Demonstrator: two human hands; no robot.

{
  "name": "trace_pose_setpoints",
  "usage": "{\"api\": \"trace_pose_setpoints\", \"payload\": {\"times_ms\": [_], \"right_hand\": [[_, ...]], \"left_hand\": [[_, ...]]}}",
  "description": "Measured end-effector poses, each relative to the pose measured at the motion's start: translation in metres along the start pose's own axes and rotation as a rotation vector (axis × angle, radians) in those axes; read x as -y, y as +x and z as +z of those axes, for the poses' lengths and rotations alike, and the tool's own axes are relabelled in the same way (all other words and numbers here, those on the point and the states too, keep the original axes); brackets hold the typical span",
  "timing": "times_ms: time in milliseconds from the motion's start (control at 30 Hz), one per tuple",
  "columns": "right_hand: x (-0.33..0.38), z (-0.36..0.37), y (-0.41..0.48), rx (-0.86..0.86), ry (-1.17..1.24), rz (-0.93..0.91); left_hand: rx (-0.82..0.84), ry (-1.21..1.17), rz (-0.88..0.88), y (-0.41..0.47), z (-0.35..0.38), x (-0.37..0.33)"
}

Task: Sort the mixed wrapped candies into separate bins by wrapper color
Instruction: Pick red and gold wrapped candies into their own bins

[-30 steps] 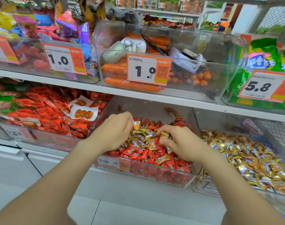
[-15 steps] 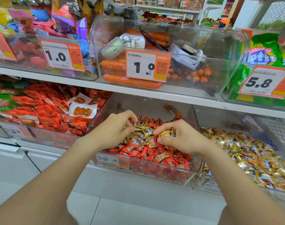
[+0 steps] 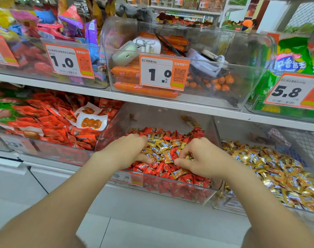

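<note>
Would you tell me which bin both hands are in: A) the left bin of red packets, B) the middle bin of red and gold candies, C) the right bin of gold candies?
B: the left hand and the right hand, which pinches a gold candy, are both in the middle bin.

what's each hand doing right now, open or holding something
left hand: fingers curled into the candy pile, grip cannot be told
right hand: pinching gold candies

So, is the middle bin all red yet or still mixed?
Mixed: gold candies lie on the red candies in the middle bin, between the left hand and the right hand, which pinches some gold ones.
</note>
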State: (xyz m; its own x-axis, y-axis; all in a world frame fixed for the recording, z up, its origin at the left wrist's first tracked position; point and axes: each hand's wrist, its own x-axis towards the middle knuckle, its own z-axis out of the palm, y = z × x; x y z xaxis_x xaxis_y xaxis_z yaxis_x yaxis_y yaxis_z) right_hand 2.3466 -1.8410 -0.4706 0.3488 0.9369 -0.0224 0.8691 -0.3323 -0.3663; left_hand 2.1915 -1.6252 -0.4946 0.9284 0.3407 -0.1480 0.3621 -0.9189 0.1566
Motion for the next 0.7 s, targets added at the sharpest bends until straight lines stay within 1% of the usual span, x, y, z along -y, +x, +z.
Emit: {"api": "trace_pose_setpoints", "payload": {"times_ms": [133,200,333,433,500,600,700], "right_hand": [[-0.001,0.007,0.003,0.121,-0.108,-0.016],[0.0,0.009,0.002,0.134,-0.185,-0.006],[0.001,0.005,0.001,0.031,-0.089,0.006],[0.003,0.0,0.002,-0.058,0.041,0.01],[0.006,0.002,0.006,-0.109,0.126,0.027],[0.01,0.01,0.016,-0.199,0.158,0.071],[0.011,0.017,0.025,-0.209,0.158,0.09]], "left_hand": [[0.012,0.03,-0.009,0.001,0.004,-0.003],[-0.008,0.012,0.002,0.001,0.004,-0.005],[-0.084,-0.134,0.046,0.001,0.0,0.001],[-0.189,-0.265,0.094,-0.003,-0.007,0.004],[-0.236,-0.332,0.079,-0.005,-0.01,0.002],[-0.27,-0.289,0.05,-0.006,-0.011,-0.004],[-0.292,-0.217,0.044,-0.005,-0.009,-0.007]]}}
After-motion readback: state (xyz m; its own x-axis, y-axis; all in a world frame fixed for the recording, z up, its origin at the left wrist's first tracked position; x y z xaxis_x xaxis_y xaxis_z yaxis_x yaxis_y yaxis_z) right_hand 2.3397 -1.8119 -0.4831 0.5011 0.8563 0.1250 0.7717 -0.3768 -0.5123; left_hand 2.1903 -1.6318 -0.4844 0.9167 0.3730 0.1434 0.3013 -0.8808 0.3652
